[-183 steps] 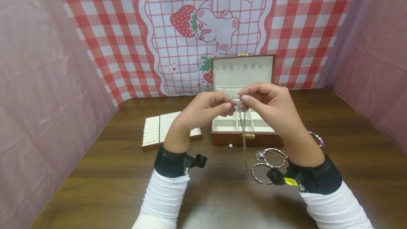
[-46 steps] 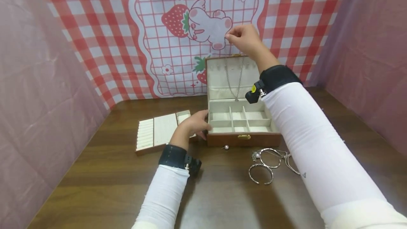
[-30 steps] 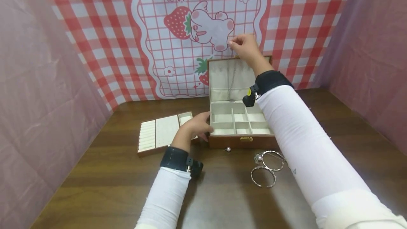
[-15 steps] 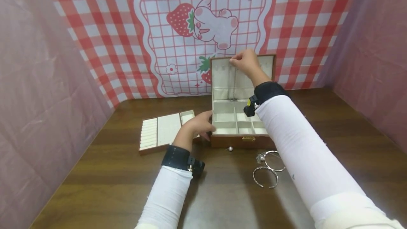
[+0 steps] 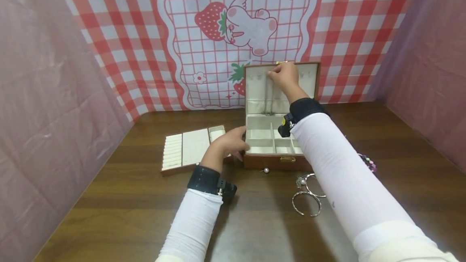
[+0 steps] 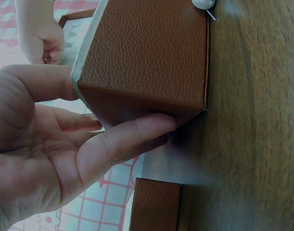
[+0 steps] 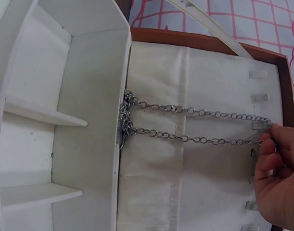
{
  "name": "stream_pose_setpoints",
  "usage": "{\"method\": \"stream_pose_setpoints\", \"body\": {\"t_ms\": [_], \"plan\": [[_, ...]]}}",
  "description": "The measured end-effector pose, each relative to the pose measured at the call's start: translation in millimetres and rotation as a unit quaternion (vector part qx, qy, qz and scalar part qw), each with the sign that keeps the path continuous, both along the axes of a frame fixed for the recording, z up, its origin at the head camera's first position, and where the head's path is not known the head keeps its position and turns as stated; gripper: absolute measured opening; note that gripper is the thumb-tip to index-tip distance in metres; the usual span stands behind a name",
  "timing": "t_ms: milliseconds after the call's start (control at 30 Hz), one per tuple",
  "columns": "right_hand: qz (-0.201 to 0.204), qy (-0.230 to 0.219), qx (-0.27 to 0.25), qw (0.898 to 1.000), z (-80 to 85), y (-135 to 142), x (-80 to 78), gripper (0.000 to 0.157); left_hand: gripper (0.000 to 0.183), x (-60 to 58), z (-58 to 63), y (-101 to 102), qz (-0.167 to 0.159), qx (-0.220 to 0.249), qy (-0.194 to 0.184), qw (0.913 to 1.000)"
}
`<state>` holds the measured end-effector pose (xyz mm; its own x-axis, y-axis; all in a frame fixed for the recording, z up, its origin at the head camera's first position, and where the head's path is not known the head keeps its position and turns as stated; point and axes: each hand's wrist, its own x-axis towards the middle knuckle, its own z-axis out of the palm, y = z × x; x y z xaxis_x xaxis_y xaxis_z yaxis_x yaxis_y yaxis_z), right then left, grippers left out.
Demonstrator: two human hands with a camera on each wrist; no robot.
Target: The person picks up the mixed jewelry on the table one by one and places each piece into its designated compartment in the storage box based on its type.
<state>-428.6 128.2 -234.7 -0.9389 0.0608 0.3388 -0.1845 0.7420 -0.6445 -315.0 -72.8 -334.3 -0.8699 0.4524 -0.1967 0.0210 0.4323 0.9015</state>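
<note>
A silver chain necklace (image 7: 201,140) hangs in two strands down the pale lining of the raised lid (image 5: 255,96). My right hand (image 5: 285,78) pinches its top end at the row of clear hooks (image 7: 260,98). The lower part of the chain gathers in a small heap where lid and box meet. At the left side of the brown jewelry box (image 5: 262,161), my left hand (image 5: 231,140) grips the wall: one digit lies over the rim and others along the outer face. Empty cream compartments (image 7: 36,139) show inside the box.
A brown tray (image 5: 194,146) with ring rolls lies left of the box. A pearl stud (image 5: 266,170) sits before it. Silver bangles (image 5: 307,204), a pearl piece (image 5: 302,181) and a beaded bracelet (image 5: 367,162) lie on the right, partly behind my sleeve. Strawberry-print cloth (image 5: 218,51) hangs behind.
Earlier both hands held the necklace before the box. My left hand has since moved to the box's side. My right hand has come down from above the lid to the hooks, the chain bunching below.
</note>
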Motion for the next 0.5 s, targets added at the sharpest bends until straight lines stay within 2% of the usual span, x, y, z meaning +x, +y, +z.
{"method": "stream_pose_setpoints", "body": {"t_ms": [233, 367, 500], "plan": [[-0.009, -0.004, -0.016, 1.000, -5.1, 3.1, 0.6, 0.029, 0.072, 1.7, 1.2, 0.7, 0.003, -0.001, -0.003, 1.0000], [0.000, -0.009, -0.024, 1.000, -8.4, 5.0, 0.2, 0.026, 0.073, 1.6, 0.8, 0.9, 0.003, -0.002, -0.007, 1.0000], [0.012, 0.005, -0.028, 1.000, -10.8, 7.2, 0.1, 0.021, 0.072, 1.6, 1.3, 1.5, 0.002, -0.002, -0.005, 1.0000]]}}
